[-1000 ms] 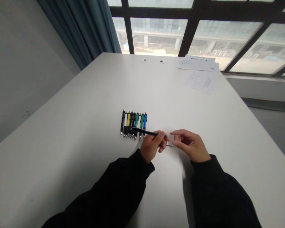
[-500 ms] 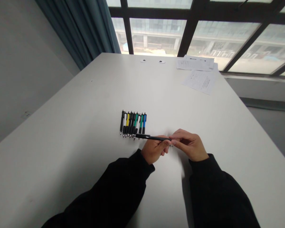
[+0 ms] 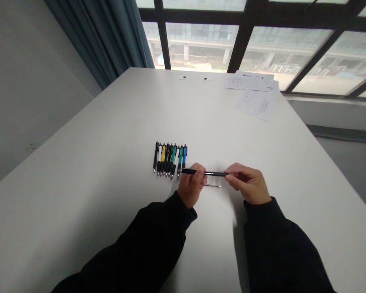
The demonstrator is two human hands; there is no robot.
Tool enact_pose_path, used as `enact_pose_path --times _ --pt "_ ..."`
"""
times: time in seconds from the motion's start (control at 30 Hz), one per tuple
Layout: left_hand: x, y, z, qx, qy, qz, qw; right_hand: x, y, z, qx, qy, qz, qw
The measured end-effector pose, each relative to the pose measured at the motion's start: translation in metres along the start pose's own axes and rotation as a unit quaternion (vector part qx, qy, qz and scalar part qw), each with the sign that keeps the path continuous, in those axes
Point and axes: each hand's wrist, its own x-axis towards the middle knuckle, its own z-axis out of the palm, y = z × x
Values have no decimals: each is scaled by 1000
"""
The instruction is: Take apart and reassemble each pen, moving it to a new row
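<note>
From the head camera, the main landmark is a tight row of retractable pens lying side by side on a white table, their tips toward the person and their barrels in black, white, yellow, green and blue. Just to the right of the row's near end, the left hand and right hand hold a black pen level between them, a little above the tabletop. The left hand's fingers are closed on the pen's nearer section to the row, with its dark end reaching almost to the last pens. The right hand's fingertips are pinched together on the opposite end, so both grips are clamped on the same pen and the hands stay apart along its length. Directly below the pen, between the hands, a thin metal piece lies on the table; it is too small and blurred to identify with confidence, though it looks like a pen refill. Black sleeves cover both forearms, which extend toward the row from the near edge of the view. Well beyond the row, near the table's far edge, lie printed papers and two small round stickers, with a curtain and a window behind them.
</note>
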Motion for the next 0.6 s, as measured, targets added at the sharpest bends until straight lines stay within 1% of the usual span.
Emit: enact_pose_path --times 0.07,0.13,0.2,0.33,0.4,0.5,0.53,0.6 --pt "2 2 -1 -17 47 11 999 0 3 -3 25 24 14 999" --pt "4 2 -2 -1 66 12 998 0 6 -3 38 36 24 998" --pt "5 2 -4 20 69 12 997 1 7 -3 37 37 32 998" --pt "2 5 -11 74 49 26 996 1 3 -5 9 19 47 999" --pt "-5 11 -19 141 43 50 988 0 0 -9 -14 -6 60 998" --pt "-18 17 -35 274 22 94 957 -2 -2 -16 -62 -79 108 989" --pt "-22 18 -41 307 10 100 946 -2 -1 -18 -79 -107 125 983" --pt "-28 17 -52 344 -34 123 930 -2 0 -20 -117 -156 144 970"
